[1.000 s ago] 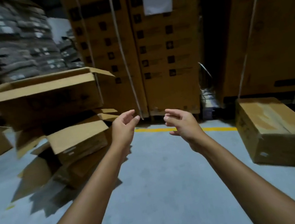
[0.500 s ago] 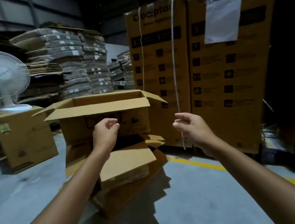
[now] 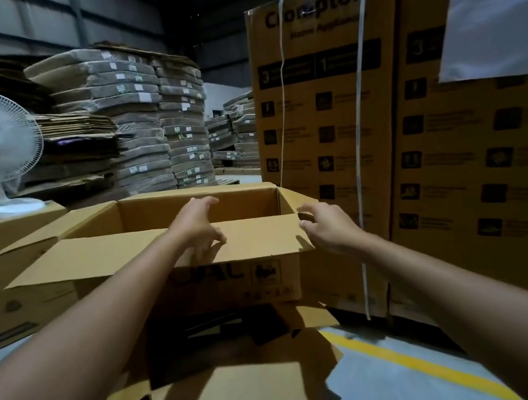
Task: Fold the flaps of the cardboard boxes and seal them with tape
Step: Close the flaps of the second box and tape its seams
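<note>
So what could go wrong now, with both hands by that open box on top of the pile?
1. The open box sits on a loose pile of lower boxes with splayed flaps; pressing down might tip or slide it.
2. The left hand and right hand are both over the right half of the near flap, so its long left end may fold crookedly.

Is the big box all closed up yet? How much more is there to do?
Nothing looks finished yet. The top box is open, its near flap sticking out flat. Right now the left hand is over that flap and the right hand is at its corner. All the folding and taping is left, and no tape is in view.
</note>
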The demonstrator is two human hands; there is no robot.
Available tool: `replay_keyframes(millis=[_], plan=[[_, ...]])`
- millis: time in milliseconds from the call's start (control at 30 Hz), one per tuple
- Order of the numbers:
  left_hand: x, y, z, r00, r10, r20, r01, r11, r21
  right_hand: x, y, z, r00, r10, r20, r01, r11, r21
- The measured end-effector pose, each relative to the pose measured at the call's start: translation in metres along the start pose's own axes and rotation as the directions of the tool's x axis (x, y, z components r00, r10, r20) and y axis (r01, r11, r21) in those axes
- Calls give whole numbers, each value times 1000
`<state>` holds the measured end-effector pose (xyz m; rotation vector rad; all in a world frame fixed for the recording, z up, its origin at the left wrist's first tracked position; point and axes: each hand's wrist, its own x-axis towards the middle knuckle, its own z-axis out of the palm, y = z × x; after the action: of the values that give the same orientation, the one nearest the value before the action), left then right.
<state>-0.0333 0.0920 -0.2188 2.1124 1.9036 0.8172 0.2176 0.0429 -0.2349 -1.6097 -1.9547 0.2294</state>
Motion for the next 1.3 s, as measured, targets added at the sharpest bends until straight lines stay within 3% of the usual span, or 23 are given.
replay_keyframes(millis=[100, 167, 300, 367, 500, 700, 900, 1300], plan=[[42, -16, 11, 968, -56, 246, 40, 997, 71, 46, 2, 14, 998, -17, 57, 26, 986, -167], [59, -25, 26, 952, -94, 292, 32, 977, 212, 70, 5, 24, 994, -23, 110, 53, 960, -275], [70, -38, 55, 991, 21, 129, -70, 918, 391, 96, 18, 52, 959, 1, 283, 143, 861, -488], [66, -42, 67, 996, 84, 8, -80, 909, 409, 100, 22, 64, 969, -6, 246, 147, 815, -561], [54, -45, 82, 984, 139, -109, -78, 897, 436, 95, 28, 68, 993, -45, 110, 96, 851, -516], [6, -37, 75, 982, 160, -100, -83, 841, 534, 45, 30, 57, 986, -132, 103, 165, 868, -468], [-56, -6, 57, 950, 294, -103, -179, 787, 591, -39, 32, 25, 975, -219, 24, 205, 865, -458], [-234, 139, 116, 808, 578, 112, -535, 641, 551, -320, 102, -65, 983, 95, -155, -151, 904, -400]])
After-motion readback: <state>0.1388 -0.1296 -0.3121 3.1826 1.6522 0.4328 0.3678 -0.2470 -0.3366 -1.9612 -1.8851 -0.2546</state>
